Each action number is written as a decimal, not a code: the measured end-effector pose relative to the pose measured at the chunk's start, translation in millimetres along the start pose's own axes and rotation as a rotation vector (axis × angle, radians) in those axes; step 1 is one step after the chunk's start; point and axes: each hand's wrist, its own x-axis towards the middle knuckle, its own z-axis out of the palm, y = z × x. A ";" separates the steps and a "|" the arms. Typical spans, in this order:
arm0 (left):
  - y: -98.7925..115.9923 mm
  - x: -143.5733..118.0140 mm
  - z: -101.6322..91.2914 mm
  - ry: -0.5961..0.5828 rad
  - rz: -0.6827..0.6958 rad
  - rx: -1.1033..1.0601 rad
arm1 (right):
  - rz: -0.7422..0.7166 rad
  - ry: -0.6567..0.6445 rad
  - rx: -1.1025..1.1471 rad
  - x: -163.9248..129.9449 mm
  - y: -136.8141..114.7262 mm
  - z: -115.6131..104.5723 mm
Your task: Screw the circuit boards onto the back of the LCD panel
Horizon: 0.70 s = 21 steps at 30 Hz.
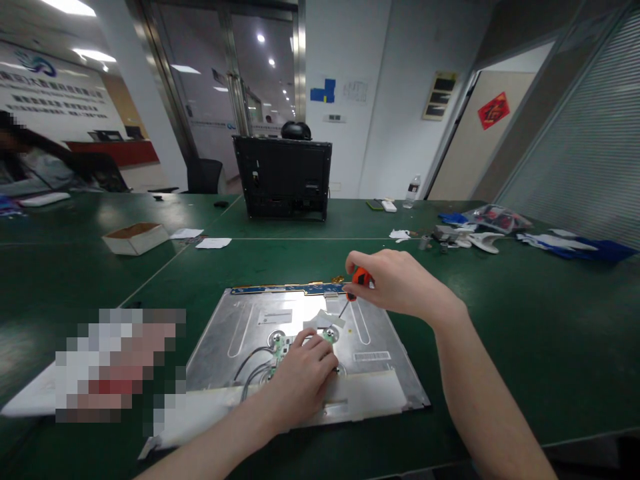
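Observation:
A metal-backed display panel lies flat on the table, with a blue circuit strip along its far edge. On its middle sits a small green circuit board with dark cables running off its left side. My left hand rests over this board, fingers spread and slightly bent, covering much of it. My right hand grips an orange and black screwdriver. Its thin shaft slants down to a round screw mount at the board's far right corner, beside a strip of pale tape.
A black monitor stands at the back of the green table. An open white box and papers are to the left. Metal parts, plastic bags and a bottle lie at right. A person sits far left.

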 end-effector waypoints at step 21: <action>-0.3 -1.4 6.7 0.086 -0.051 0.003 | -0.245 -0.186 0.267 -30.7 -17.5 -19.1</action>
